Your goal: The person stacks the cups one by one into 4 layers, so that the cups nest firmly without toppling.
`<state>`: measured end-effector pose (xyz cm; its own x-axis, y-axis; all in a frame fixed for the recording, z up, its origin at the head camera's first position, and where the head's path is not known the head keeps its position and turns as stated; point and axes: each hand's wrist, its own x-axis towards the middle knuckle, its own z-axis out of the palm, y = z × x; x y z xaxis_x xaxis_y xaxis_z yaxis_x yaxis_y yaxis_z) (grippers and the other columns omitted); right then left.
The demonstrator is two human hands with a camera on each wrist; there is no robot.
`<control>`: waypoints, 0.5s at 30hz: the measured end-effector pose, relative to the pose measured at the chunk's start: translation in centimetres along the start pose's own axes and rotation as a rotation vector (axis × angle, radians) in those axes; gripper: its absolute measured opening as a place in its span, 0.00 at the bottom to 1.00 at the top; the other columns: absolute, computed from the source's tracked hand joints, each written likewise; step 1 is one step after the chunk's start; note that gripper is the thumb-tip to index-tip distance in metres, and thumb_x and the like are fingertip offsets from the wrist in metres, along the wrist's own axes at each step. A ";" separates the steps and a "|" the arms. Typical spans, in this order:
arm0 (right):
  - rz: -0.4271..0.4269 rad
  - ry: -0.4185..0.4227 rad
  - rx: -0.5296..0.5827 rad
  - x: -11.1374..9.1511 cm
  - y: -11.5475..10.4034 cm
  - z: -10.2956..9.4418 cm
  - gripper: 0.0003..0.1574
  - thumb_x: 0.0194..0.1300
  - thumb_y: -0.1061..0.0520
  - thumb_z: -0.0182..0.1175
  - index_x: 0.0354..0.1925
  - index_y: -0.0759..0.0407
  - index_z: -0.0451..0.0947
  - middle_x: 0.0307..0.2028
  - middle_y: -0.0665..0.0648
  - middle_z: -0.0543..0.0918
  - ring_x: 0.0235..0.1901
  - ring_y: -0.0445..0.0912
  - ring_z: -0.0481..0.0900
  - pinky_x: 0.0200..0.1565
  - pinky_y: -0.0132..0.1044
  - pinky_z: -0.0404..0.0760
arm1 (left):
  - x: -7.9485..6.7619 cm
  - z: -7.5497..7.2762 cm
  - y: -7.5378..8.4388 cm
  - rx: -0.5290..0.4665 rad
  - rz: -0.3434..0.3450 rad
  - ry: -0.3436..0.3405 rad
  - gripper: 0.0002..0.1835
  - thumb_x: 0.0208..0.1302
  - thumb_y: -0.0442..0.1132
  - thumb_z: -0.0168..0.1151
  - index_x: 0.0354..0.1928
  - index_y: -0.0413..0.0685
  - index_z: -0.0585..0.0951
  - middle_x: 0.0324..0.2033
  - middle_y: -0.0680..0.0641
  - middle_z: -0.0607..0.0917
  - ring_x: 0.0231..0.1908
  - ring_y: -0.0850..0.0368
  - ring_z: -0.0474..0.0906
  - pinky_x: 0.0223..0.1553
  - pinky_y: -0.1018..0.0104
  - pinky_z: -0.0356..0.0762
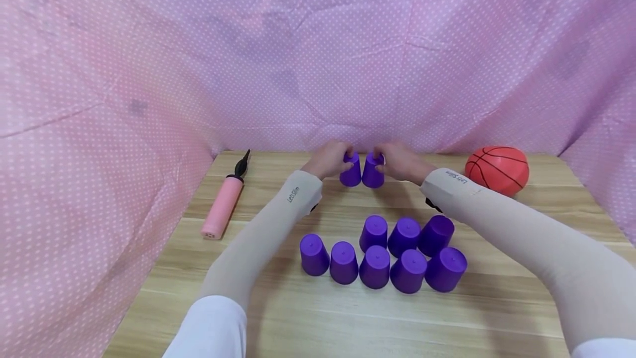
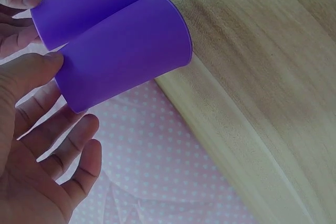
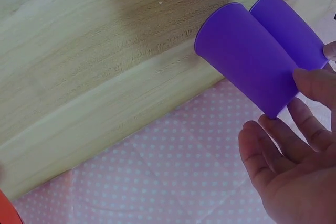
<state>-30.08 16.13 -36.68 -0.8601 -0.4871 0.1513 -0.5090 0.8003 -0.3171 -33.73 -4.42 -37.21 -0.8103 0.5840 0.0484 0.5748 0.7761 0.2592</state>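
Note:
Two purple cups stand upside down side by side at the table's far edge. My left hand (image 1: 332,159) pinches the left cup (image 1: 351,173) near its closed end, thumb on the near side and fingertips behind. With the same kind of pinch, my right hand (image 1: 397,161) holds the right cup (image 1: 372,174). In the left wrist view the left cup (image 2: 126,51) overlaps the other one; the right wrist view has the right cup (image 3: 244,56) in front. Nearer to me, inverted purple cups form two rows, a back row of three (image 1: 406,235) and a longer front row (image 1: 375,267).
A pink hand pump (image 1: 223,206) with a black nozzle lies at the left of the wooden table (image 1: 318,319). On the right, behind my forearm, sits a red ball (image 1: 499,169) with black lines. Pink dotted cloth (image 1: 318,59) hangs behind the table and along its sides.

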 end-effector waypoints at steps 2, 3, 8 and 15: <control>-0.015 -0.014 0.023 -0.2 0.0 -0.2 0.16 0.52 0.63 0.67 0.40 0.67 0.77 0.35 0.63 0.81 0.36 0.56 0.78 0.41 0.49 0.75 | -0.1 0.0 0.0 0.021 0.002 -0.004 0.12 0.57 0.42 0.68 0.41 0.48 0.79 0.37 0.51 0.78 0.40 0.56 0.73 0.43 0.65 0.72; -0.015 -0.020 0.034 -0.3 -0.1 -0.4 0.17 0.52 0.63 0.67 0.41 0.67 0.77 0.37 0.63 0.81 0.38 0.58 0.78 0.42 0.50 0.74 | -0.2 -0.1 0.1 0.032 0.006 -0.004 0.13 0.57 0.42 0.68 0.42 0.48 0.79 0.38 0.51 0.78 0.41 0.56 0.73 0.44 0.64 0.72; 0.011 -0.033 0.058 -1.3 -0.5 -2.0 0.24 0.55 0.61 0.66 0.50 0.69 0.74 0.47 0.68 0.78 0.51 0.63 0.73 0.53 0.55 0.69 | -1.1 -0.9 0.5 0.074 0.022 0.012 0.17 0.59 0.45 0.66 0.48 0.46 0.79 0.44 0.49 0.76 0.46 0.54 0.70 0.48 0.62 0.70; 0.000 0.025 0.056 -3.2 -2.0 -5.0 0.27 0.57 0.57 0.65 0.53 0.66 0.73 0.51 0.67 0.77 0.53 0.62 0.72 0.55 0.54 0.68 | -3.2 -2.9 1.4 0.069 0.068 0.029 0.19 0.60 0.46 0.64 0.50 0.45 0.78 0.47 0.49 0.76 0.49 0.53 0.69 0.51 0.63 0.68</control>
<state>-26.43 17.81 -31.85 -0.8613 -0.4772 0.1745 -0.5065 0.7795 -0.3686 -30.63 -5.90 -34.23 -0.7714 0.6298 0.0914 0.6345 0.7500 0.1869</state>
